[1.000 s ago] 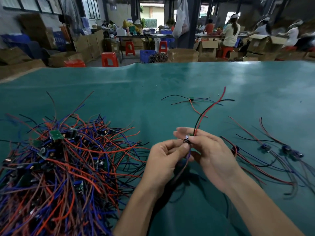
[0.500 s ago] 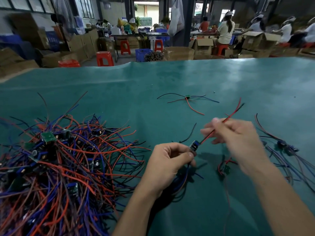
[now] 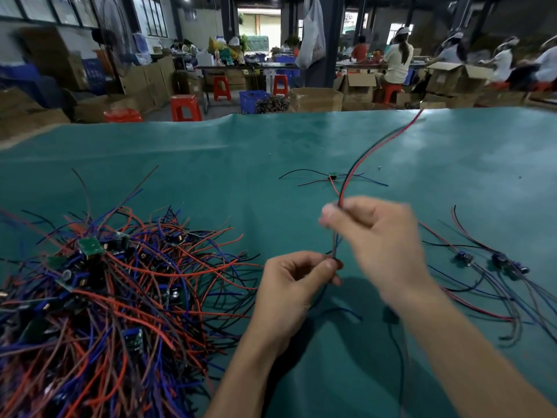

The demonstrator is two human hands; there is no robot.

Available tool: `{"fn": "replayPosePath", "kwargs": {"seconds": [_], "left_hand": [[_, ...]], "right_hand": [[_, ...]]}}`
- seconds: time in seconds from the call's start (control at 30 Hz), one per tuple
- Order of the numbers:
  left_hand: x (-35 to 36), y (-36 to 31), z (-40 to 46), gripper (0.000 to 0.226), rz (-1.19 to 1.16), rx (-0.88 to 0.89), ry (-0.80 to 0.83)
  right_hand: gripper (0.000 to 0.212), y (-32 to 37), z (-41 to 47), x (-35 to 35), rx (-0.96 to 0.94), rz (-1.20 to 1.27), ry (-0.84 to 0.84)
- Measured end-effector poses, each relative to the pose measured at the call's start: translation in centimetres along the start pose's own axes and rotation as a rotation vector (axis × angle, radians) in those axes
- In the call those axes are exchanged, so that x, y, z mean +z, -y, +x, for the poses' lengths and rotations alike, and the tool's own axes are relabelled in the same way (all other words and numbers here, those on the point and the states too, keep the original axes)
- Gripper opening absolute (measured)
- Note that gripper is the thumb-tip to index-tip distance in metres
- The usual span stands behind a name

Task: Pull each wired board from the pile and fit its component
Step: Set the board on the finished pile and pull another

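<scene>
L hand (image 3: 294, 285) pinches the wired board's low end at its fingertips; board itself hidden. R hand (image 3: 373, 233), just above, grips its red/black wire pair (image 3: 358, 164). Long axis runs up and away. Pile (image 3: 105, 297) lies to the L.

Two hands work one wired board above the green counter (image 3: 211, 164).
Left hand (image 3: 289, 285) pinches its lower end; right hand (image 3: 376, 233) grips the red and black wires (image 3: 358, 164); pile (image 3: 114, 297) at left.
</scene>
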State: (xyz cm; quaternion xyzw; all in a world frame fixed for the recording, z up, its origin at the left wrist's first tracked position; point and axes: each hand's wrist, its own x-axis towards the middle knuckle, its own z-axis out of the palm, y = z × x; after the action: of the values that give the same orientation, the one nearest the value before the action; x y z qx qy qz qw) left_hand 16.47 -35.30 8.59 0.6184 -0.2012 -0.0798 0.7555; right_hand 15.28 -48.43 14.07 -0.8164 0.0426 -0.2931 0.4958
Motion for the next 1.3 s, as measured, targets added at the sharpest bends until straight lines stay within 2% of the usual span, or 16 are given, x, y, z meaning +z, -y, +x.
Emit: {"fn": "replayPosePath", "kwargs": {"seconds": [0.07,0.13,0.23,0.27,0.3,0.37,0.43,0.53,0.67,0.8,0.93,1.03,1.1,1.17,1.23,1.3], "left_hand": [[-0.1,0.2,0.0,0.018,0.035,-0.009,0.01],[0.0,0.6,0.0,0.015,0.067,-0.029,-0.02],[0.0,1.0,0.1,0.011,0.14,-0.066,-0.091],[0.0,1.2,0.2,0.012,0.17,-0.065,-0.112],[-0.1,1.3,0.3,0.013,0.197,-0.06,-0.133],[-0.2,1.5,0.3,0.016,0.227,-0.045,-0.17],[-0.2,1.4,0.5,0.017,0.182,-0.059,-0.183],[-0.2,1.6,0.7,0.024,0.119,-0.096,-0.193],[-0.1,1.6,0.5,0.021,0.176,-0.1,-0.116],[0.0,1.2,0.8,0.024,0.041,-0.157,-0.154],[-0.2,0.3,1.1,0.042,-0.227,-0.198,-0.215],[-0.4,0.0,1.1,0.047,-0.27,-0.199,-0.24],[-0.2,0.3,0.8,0.043,-0.167,-0.159,-0.237],[0.1,0.7,0.5,0.043,-0.009,-0.105,-0.214],[0.2,1.1,0.3,0.044,0.258,-0.021,-0.135],[0.3,1.4,0.1,0.045,0.579,0.07,0.015]], "right_hand": [[0.028,2.3,3.3,-0.6,-0.044,0.09,-0.083],[0.025,5.1,6.3,0.6,-0.102,0.153,-0.006],[0.048,8.2,9.2,5.1,-0.077,-0.042,0.578],[0.056,7.9,10.2,6.5,-0.018,-0.146,0.727],[0.055,6.9,11.5,7.4,0.013,-0.286,0.772],[0.036,2.8,14.6,7.6,-0.009,-0.67,0.584],[0.022,-2.4,16.5,5.8,0.103,-0.96,0.377],[0.025,-9.3,16.4,3.5,0.348,-1.073,0.383],[0.029,-10.0,15.9,2.9,0.352,-0.869,0.371],[0.045,-4.3,10.1,1.1,0.179,-0.412,0.244],[0.023,-0.6,-1.2,-1.5,-0.053,-0.29,0.415],[0.02,0.0,-5.9,-2.2,-0.035,-0.32,0.56],[0.019,-0.3,-5.8,-2.2,0.034,-0.332,0.58],[0.02,-0.5,-4.2,-1.9,0.156,-0.172,0.451],[0.031,-0.7,-2.1,-1.4,0.295,-0.042,0.292],[0.046,-0.7,-0.9,-0.5,0.432,0.023,0.321]]}}
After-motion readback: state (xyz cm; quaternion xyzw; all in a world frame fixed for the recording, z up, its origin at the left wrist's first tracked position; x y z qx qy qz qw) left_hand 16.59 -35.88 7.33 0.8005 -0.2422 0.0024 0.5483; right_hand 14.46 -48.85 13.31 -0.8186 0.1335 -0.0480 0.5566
